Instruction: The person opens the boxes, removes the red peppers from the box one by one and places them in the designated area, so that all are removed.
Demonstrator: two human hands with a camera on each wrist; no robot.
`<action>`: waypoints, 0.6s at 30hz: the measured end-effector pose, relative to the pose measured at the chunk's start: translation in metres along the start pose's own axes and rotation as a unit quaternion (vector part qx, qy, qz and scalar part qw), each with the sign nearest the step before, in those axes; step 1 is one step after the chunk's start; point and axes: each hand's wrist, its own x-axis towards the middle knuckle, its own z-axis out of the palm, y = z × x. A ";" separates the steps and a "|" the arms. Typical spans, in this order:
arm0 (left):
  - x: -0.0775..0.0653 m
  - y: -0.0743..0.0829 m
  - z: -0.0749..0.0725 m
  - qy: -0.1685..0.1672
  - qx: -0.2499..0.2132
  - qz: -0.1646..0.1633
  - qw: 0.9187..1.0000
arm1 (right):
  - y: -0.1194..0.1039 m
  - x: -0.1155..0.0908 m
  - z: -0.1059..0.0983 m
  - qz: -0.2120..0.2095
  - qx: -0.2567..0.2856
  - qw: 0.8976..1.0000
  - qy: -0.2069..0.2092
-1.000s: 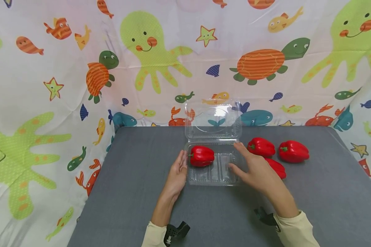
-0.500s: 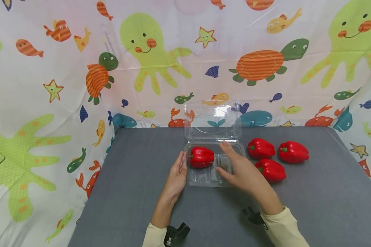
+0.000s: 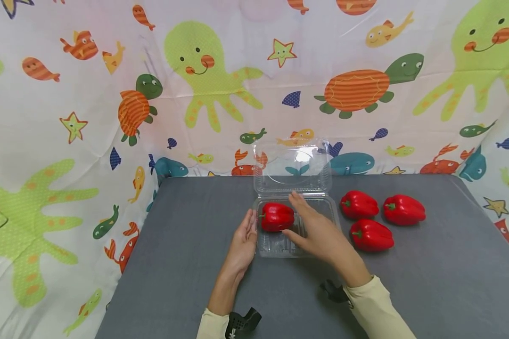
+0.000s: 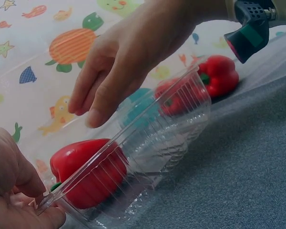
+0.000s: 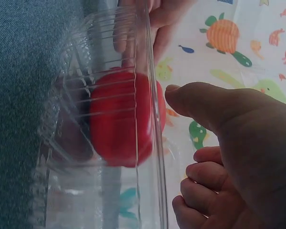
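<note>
A clear plastic clamshell container (image 3: 275, 247) lies on the table with its lid (image 3: 292, 176) raised at the back. In its left part sits a red bell pepper (image 3: 277, 217), stem to the left. At the container's left side, my left hand (image 3: 242, 242) pinches the rim between thumb and fingers, as the left wrist view makes plain. Over the right part of the container hovers my right hand (image 3: 322, 235), holding nothing. Its thumb and fingers are spread apart, close to the pepper's right side. The right wrist view has the same pepper (image 5: 121, 119) through the clear wall.
Three more red bell peppers lie right of the container: one at the back (image 3: 359, 205), one farther right (image 3: 404, 210) and one in front (image 3: 371, 235). A grey cloth covers the table (image 3: 186, 263). A curtain printed with sea animals (image 3: 237, 42) hangs behind it.
My right hand has moved left across the container toward the pepper inside, uncovering the front loose pepper. The left hand stays at the container's left rim.
</note>
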 end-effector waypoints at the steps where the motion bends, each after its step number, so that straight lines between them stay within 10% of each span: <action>1: 0.000 0.000 0.000 0.000 0.001 -0.001 1.000 | -0.001 0.002 0.001 0.000 -0.001 1.000 0.000; 18: 0.000 -0.001 -0.001 -0.008 0.006 0.003 1.000 | -0.010 0.019 0.019 -0.019 -0.010 1.000 -0.007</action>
